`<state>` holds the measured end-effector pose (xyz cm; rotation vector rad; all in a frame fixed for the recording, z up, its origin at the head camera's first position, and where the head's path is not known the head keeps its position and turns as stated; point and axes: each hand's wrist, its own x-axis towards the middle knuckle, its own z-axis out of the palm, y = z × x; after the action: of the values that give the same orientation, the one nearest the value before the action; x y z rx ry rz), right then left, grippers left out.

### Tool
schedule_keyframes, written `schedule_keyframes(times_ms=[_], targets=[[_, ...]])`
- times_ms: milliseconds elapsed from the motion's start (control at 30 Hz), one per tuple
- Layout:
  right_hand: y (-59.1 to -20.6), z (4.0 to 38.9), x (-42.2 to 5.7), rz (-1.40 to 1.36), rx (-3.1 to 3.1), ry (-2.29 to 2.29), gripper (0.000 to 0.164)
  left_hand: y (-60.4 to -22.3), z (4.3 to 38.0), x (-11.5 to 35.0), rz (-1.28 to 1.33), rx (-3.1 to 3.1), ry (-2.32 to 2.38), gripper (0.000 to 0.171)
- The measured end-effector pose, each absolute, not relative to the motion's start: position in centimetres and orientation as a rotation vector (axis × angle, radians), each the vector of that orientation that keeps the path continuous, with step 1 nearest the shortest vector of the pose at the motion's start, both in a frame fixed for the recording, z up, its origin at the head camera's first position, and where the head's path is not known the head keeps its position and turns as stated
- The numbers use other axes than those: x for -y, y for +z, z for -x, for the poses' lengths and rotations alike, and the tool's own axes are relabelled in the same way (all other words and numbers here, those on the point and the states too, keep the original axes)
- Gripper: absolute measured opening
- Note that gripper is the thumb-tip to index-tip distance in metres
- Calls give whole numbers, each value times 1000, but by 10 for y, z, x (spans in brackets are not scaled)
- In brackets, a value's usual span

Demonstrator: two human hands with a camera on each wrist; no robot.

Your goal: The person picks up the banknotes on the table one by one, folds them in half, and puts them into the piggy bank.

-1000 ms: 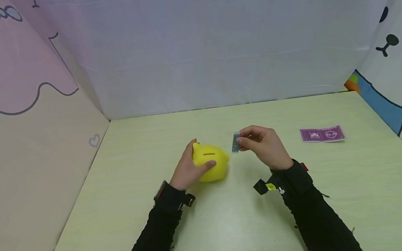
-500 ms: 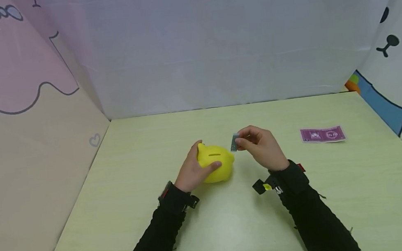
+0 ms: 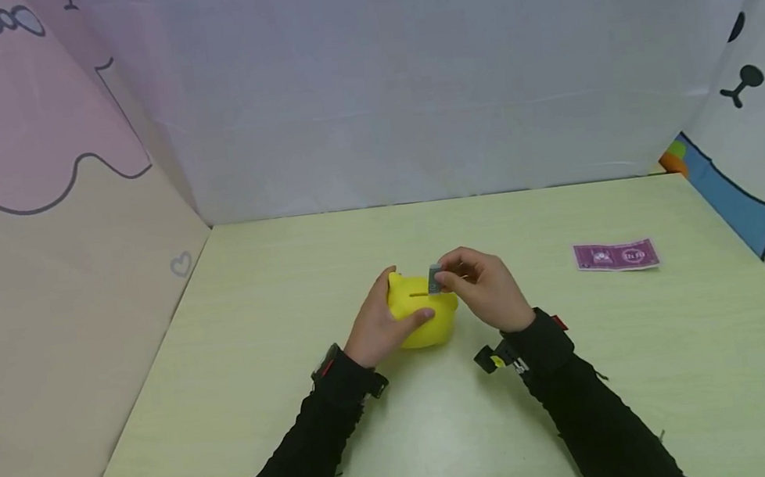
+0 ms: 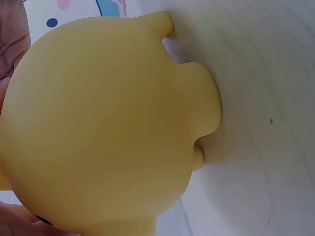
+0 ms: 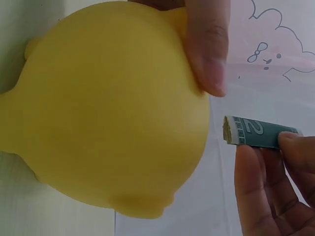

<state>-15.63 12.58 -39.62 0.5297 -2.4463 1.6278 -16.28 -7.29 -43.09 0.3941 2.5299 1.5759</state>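
Observation:
A yellow piggy bank (image 3: 438, 330) stands on the table, its dark coin slot (image 3: 418, 294) facing up. My left hand (image 3: 380, 324) grips it from the left, thumb on the near side and fingers behind. Its round body (image 4: 98, 118) fills much of the left wrist view, where its stubby legs show against the tabletop. Between thumb and fingers, my right hand (image 3: 487, 288) pinches a small folded green banknote (image 5: 261, 132) marked with a 2. In the right wrist view the note is apart from the bank's body (image 5: 108, 108); overhead it appears at the slot's right end.
A purple banknote (image 3: 616, 256) lies flat at the right of the pale table (image 3: 405, 440). A white cloth (image 3: 365, 83) rises along the table's back edge, with cartoon-printed panels (image 3: 78, 304) at both sides.
My left hand and the piggy bank have shifted to the right. My right hand has come left and slightly down, bringing the folded banknote from beside the bank to above its slot.

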Motion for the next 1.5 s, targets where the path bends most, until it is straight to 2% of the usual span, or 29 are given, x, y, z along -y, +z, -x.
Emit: schedule_keyframes(times_ms=[900, 1500], targets=[[-396, 153, -122, -634, 2462, 1444, 11, -431, 159, 53, -551, -2543, 1592, 88], [-398, 155, -127, -727, 2512, 1366, 7, -431, 158, 54, -530, -2544, 1575, 91]])
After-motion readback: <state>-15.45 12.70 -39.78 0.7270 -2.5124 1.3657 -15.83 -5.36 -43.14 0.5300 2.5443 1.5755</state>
